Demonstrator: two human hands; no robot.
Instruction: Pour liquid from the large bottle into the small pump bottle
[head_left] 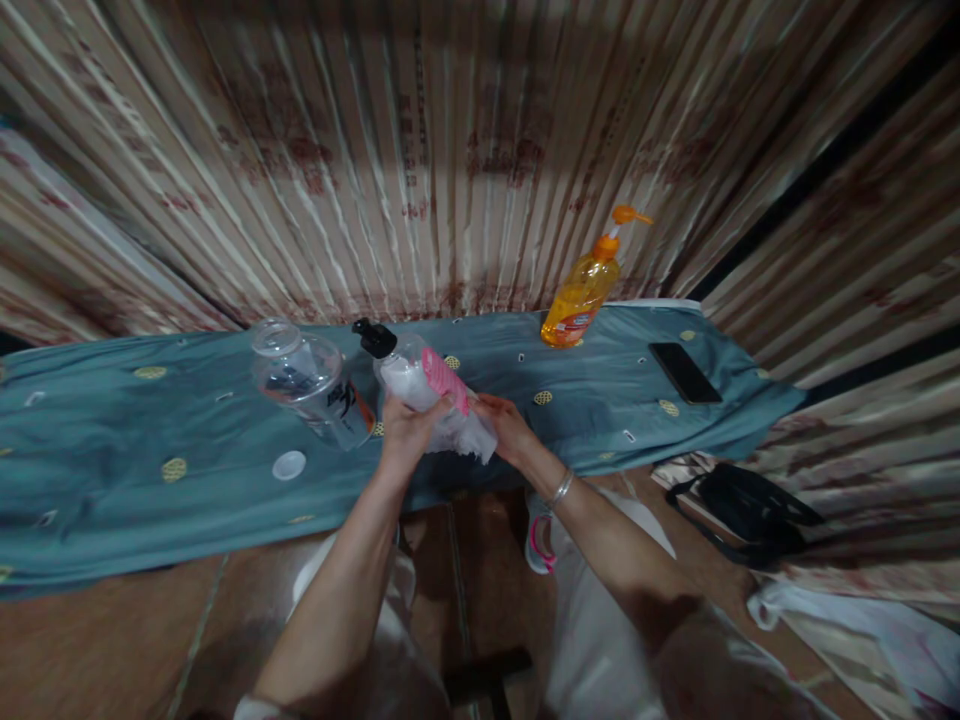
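Observation:
A clear pump bottle (403, 358) with a black pump head (375, 338) leans to the left in front of me, over the bench. My left hand (409, 428) is closed around its lower side. Along the bottle's right side lies a pink strip (444, 378), which may be a label or a wrapping; I cannot tell. Crumpled whitish, see-through material (466, 436) hangs at the bottle's lower end. My right hand (507, 424) is closed at that end, fingertips by the pink strip; what exactly it grips is partly hidden.
A large clear plastic bottle (311, 375) without a cap stands left, near a white round lid (289, 465). Farther right are an orange pump bottle (581, 295) and a black phone (684, 373). Teal cloth (217, 420) covers the bench; curtains hang behind. A black bag (750, 505) lies right.

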